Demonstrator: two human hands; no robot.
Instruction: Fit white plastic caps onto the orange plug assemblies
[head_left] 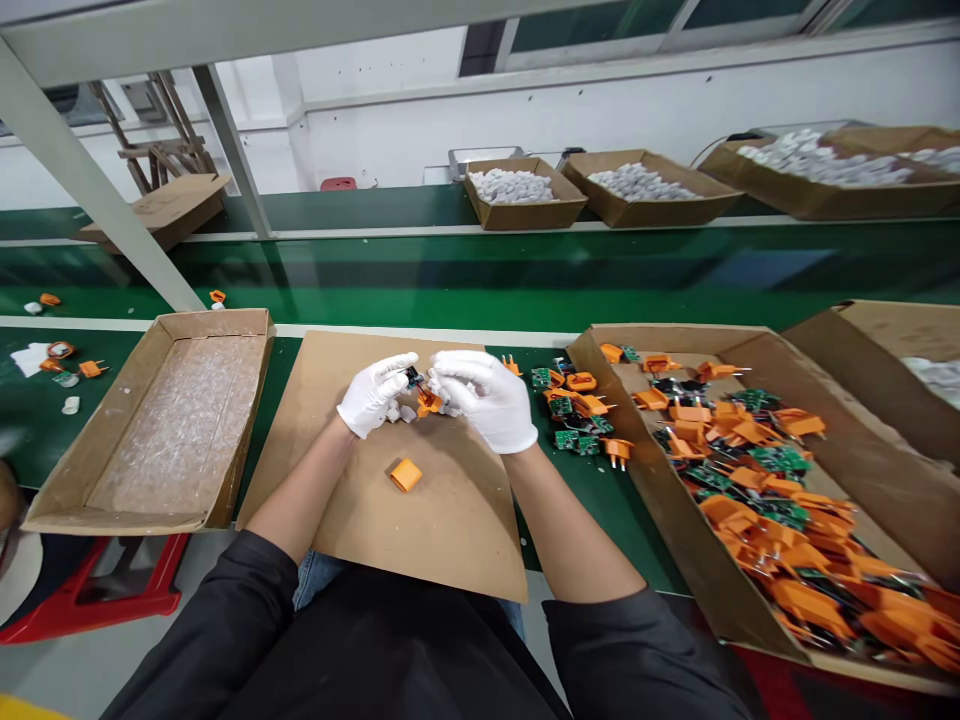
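White-gloved, has one orange cover (406, 475) loose on the cardboard sheet (375, 540); farther out, pinches an orange-and-dark unit (429, 402) between left hand (373, 394) and right hand (489, 402), apparently part-done; rightward, beyond, has plenty of units (780, 545) remaining in the box (862, 440)

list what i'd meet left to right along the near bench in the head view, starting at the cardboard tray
Cardboard tray, gloved left hand, small orange piece, gloved right hand, loose circuit boards with orange plugs among them, big cardboard box of plugs and boards.
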